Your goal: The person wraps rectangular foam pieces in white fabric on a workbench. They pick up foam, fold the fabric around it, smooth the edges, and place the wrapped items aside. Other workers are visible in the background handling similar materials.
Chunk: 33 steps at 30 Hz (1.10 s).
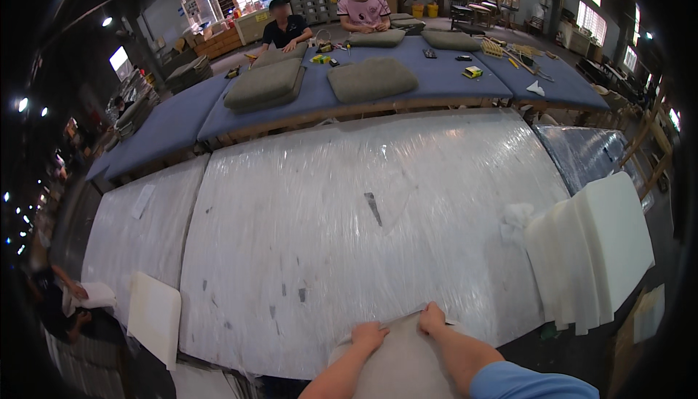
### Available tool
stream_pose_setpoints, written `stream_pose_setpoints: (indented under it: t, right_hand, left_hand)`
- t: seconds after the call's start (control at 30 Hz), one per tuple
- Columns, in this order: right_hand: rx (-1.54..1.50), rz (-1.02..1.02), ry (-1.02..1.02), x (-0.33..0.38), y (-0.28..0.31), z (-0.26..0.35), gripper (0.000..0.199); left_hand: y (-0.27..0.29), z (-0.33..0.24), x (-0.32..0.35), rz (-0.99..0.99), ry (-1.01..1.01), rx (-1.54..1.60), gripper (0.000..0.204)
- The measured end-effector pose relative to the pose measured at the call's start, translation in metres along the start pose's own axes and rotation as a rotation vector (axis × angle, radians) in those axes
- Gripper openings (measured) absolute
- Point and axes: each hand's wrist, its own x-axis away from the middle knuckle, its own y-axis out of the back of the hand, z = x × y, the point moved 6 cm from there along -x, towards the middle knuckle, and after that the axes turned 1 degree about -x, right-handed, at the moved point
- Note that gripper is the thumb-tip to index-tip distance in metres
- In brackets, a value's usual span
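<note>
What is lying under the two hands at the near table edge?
A pale cushion lies under the left hand and right hand, on the plastic-covered table. Its lower part is hidden by the forearms.

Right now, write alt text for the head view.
Both hands, left hand and right hand, grip the far edge of a pale cushion at the near side of a plastic-covered table. Foam slabs lie right.
</note>
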Motion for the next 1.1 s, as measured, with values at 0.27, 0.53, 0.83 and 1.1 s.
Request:
stream_pose_setpoints:
  t: [0.27,0.53,0.83,1.1]
  right_hand:
    - [0.049,-0.271,0.146,0.011,-0.001,0.010,0.011]
    - [-0.004,-0.264,0.247,0.001,-0.003,0.009,0.010]
    - [0.285,0.180,0.261,-0.008,0.001,0.011,0.028]
    - [0.733,0.313,0.052,-0.035,0.032,-0.012,0.030]
  left_hand:
    - [-0.002,-0.004,-0.009,-0.412,-0.073,0.029,0.033]
    - [-0.017,0.002,-0.022,-0.387,-0.035,0.041,0.033]
    - [-0.014,0.021,-0.015,-0.166,-0.145,0.110,0.040]
    - [0.001,0.080,0.018,-0.053,-0.017,-0.276,0.036]
